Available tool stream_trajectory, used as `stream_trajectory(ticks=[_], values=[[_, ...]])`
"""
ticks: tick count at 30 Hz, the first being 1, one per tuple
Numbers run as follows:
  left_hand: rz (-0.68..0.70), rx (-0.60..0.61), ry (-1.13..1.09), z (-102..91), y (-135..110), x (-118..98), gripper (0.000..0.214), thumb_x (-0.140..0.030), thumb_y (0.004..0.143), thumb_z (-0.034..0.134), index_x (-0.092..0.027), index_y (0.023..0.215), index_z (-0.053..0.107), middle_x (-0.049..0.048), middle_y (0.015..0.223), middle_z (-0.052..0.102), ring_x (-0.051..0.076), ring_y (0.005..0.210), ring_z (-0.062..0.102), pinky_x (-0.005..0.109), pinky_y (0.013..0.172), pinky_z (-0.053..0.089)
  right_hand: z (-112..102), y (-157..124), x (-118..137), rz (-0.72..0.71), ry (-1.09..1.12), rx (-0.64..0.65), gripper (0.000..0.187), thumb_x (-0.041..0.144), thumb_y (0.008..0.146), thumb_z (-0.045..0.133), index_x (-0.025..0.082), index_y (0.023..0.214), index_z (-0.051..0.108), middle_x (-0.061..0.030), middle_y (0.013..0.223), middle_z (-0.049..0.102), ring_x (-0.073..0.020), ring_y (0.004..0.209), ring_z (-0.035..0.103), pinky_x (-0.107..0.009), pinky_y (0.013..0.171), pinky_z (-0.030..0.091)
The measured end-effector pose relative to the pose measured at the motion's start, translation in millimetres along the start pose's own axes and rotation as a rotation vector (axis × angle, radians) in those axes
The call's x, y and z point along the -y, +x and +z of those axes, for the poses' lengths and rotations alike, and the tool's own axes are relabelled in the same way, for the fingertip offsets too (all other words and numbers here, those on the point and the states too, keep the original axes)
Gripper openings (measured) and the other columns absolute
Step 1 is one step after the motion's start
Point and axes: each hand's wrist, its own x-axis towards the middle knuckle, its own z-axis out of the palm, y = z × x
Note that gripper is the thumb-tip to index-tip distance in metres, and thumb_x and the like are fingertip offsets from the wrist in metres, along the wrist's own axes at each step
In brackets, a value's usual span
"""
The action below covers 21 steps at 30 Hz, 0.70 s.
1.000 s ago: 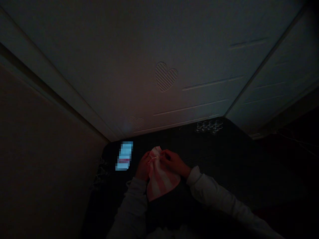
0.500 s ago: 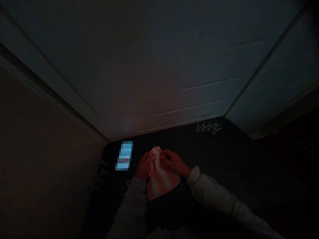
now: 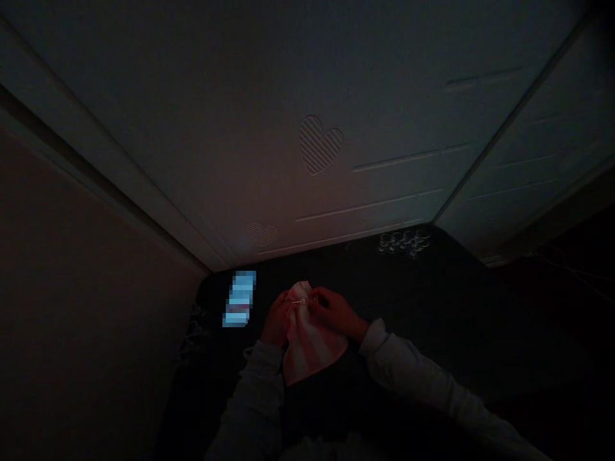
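Note:
A pink-and-white striped cloth (image 3: pixel 314 358) is gathered at its upper part and fans out toward me over the dark tabletop. Across the gathered part runs a thin, shiny strand (image 3: pixel 302 301); the dim light hides what it is made of. On the cloth's left edge, my left hand (image 3: pixel 275 321) is closed, its fingertips at the strand's left end. My right hand (image 3: pixel 336 312) pinches the strand's other end, thumb and fingers together, on the right side of the gather. Some fingertips are lost in shadow.
A lit phone (image 3: pixel 239 299), its screen blurred out, lies left of my hands. Several small clear glasses (image 3: pixel 403 242) stand at the back right of the black table (image 3: pixel 408 288); more glassware (image 3: pixel 192 333) sits on the left edge. Behind rises a pale panel (image 3: pixel 216 128) with embossed hearts.
Hardly anything differs. The shiny strand between my fingers has shifted slightly and sits a little straighter; both hands and the cloth stay in nearly the same place.

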Motion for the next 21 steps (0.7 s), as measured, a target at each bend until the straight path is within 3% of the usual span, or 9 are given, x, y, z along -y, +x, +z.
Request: stream_trajectory(ticks=[21], values=[[0.0, 0.007, -0.008, 1.8, -0.2, -0.1, 0.023, -0.018, 0.056, 0.062, -0.012, 0.078, 0.06, 0.001, 0.069, 0.063, 0.012, 0.063, 0.056, 0.023, 0.061, 0.042, -0.2, -1.1, 0.6, -0.005, 0.002, 0.003, 0.022, 0.034, 0.08, 0.046, 0.017, 0.091, 0.053, 0.0009, 0.069, 0.053, -0.0102, 0.062, 0.048, -0.021, 0.056, 0.036]])
